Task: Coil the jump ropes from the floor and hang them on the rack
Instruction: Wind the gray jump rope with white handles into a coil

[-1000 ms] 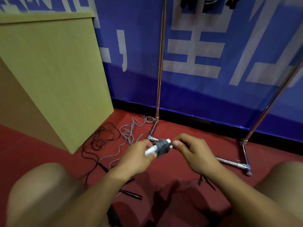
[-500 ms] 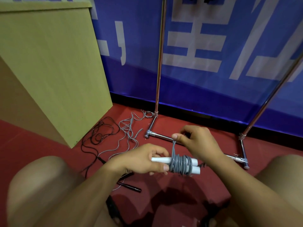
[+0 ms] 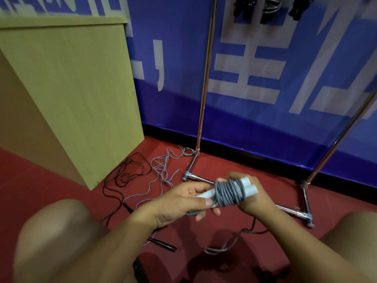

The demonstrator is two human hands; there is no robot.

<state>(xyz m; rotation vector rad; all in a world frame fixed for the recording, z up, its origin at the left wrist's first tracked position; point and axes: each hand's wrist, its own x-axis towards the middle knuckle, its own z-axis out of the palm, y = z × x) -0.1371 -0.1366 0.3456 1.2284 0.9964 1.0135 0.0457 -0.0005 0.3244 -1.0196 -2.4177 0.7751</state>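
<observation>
the left hand (image 3: 179, 203) grips the two white plastic handles (image 3: 247, 185) of a grey corded jump rope (image 3: 228, 194), its cord wound tightly round them; the right hand (image 3: 252, 198) curls round the far end of the bundle. this one looks nearly ready for the chrome metal rack (image 3: 204, 94). dark bundles (image 3: 267, 9) hang up top, but a loose grey rope (image 3: 163, 170) and a black rope (image 3: 126, 176) lie on the red floor (image 3: 51, 184), uncoiled.
</observation>
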